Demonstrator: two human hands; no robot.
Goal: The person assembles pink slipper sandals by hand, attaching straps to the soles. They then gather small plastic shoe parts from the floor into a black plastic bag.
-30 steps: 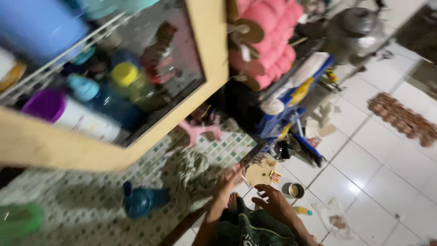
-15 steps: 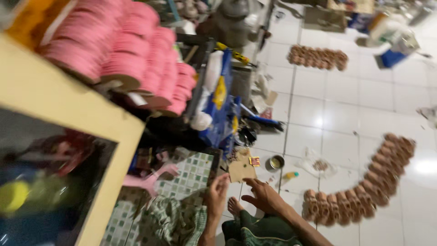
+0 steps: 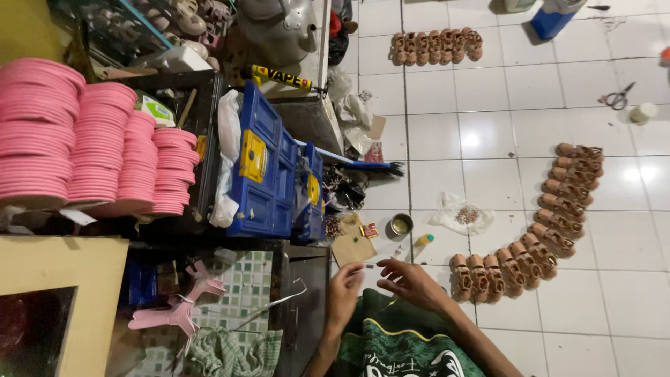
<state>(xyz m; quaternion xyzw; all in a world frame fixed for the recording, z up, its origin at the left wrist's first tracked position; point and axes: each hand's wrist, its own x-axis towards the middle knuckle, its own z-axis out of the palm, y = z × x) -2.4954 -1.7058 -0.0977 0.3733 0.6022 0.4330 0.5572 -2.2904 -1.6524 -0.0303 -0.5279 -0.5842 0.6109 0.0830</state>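
My left hand [image 3: 343,293] and my right hand [image 3: 412,281] are raised close together over my lap, which is covered by a dark green cloth [image 3: 398,342]. The fingertips of both hands point toward each other and nearly meet; something thin may run between them, but it is too small to make out. Just beyond the hands on the white tiles lie a brown cardboard piece [image 3: 352,246], a small round metal tin [image 3: 401,224] and a little bottle with a green cap [image 3: 421,241].
Curved rows of small brown sandals [image 3: 530,251] lie on the floor at right, with another row [image 3: 436,45] farther off. A plastic bag of small parts [image 3: 464,215], scissors [image 3: 618,98], blue tool cases [image 3: 269,174], stacked pink spools [image 3: 84,153] and pink cut-outs [image 3: 178,311] surround me.
The view has swung away from the glass-fronted cabinet toward the tiled floor. My two hands have stayed close together over my lap.
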